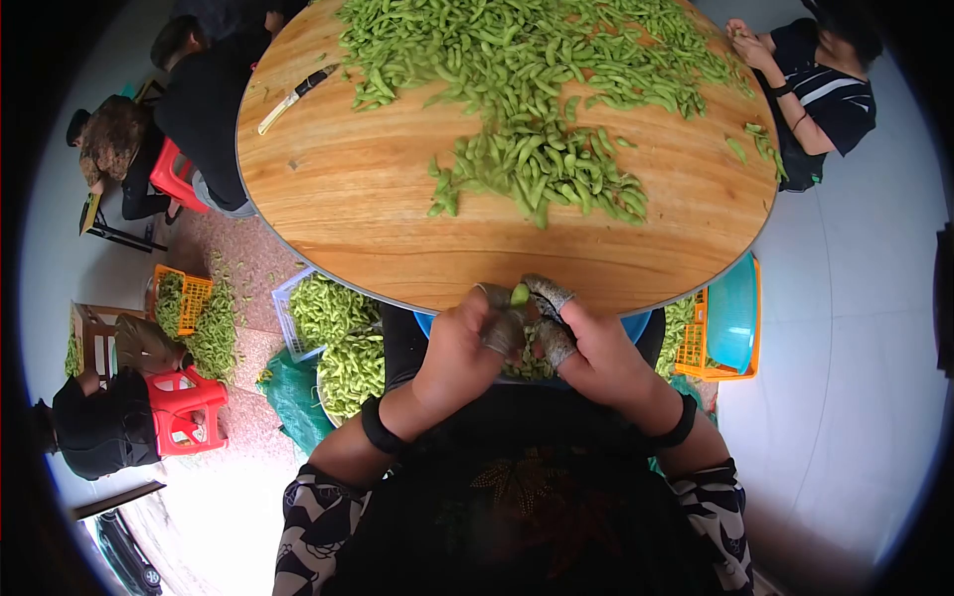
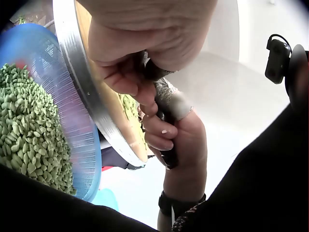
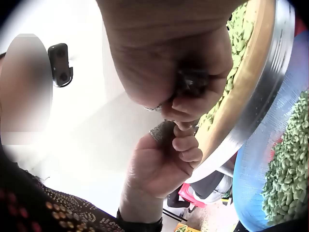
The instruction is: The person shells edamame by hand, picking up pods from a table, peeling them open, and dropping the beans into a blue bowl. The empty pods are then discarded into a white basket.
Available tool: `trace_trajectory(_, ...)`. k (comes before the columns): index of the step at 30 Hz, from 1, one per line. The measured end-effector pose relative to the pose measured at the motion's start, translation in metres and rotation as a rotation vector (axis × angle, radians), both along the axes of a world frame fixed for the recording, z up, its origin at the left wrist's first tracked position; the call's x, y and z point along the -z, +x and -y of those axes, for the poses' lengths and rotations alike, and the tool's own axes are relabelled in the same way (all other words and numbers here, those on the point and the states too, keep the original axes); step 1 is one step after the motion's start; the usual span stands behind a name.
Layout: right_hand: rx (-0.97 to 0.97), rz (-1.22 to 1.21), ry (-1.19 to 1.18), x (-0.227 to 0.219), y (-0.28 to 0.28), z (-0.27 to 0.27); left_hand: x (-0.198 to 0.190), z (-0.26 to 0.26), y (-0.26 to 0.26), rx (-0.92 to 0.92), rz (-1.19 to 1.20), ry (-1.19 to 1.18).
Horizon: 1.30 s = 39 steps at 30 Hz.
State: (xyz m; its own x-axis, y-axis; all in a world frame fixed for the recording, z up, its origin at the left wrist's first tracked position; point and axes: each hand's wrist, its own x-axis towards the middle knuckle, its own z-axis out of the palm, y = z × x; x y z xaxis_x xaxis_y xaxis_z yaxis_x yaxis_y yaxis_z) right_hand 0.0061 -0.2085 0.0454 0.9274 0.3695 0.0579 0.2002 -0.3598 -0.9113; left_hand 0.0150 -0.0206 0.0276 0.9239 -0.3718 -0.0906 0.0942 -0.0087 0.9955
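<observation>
Close to the near edge of the round wooden table, both hands meet fingertip to fingertip. My left hand pinches a green soybean pod between wrapped thumb and finger. My right hand curls round a black-handled tool, seen in the left wrist view; its working end is hidden among the fingers. Grey wrapping covers thumbs and index fingers. Below the hands, a blue basket holds shelled green beans. A large heap of pods lies on the table beyond.
A knife lies on the table's left. Pods fill a pale crate by my left knee, near a green bag. An orange basket stands at the right. Other people sit around; a red stool is at left.
</observation>
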Motion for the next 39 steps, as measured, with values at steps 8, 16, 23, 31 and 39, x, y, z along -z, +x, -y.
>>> trace_trajectory(8, -0.010, -0.431, 0.285, 0.004, 0.006, 0.003, 0.008, 0.001, 0.003, -0.077, 0.482, 0.271)
trace_trajectory(16, -0.075, -1.095, 0.960, 0.008, 0.008, 0.011, 0.022, -0.021, 0.013, 0.187, -0.590, -0.722)
trace_trajectory(23, 0.056, -0.833, 0.598, -0.010, 0.001, 0.001, 0.012, -0.011, 0.016, 0.101, -0.350, -0.211)
trace_trajectory(31, 0.042, -0.630, 0.517, -0.007, -0.001, 0.004, 0.008, 0.006, 0.013, -0.140, 0.802, 0.539)
trace_trajectory(39, 0.174, 0.111, 0.049, 0.015, 0.002, 0.016, 0.003, 0.008, 0.016, -0.067, -0.102, 0.173)
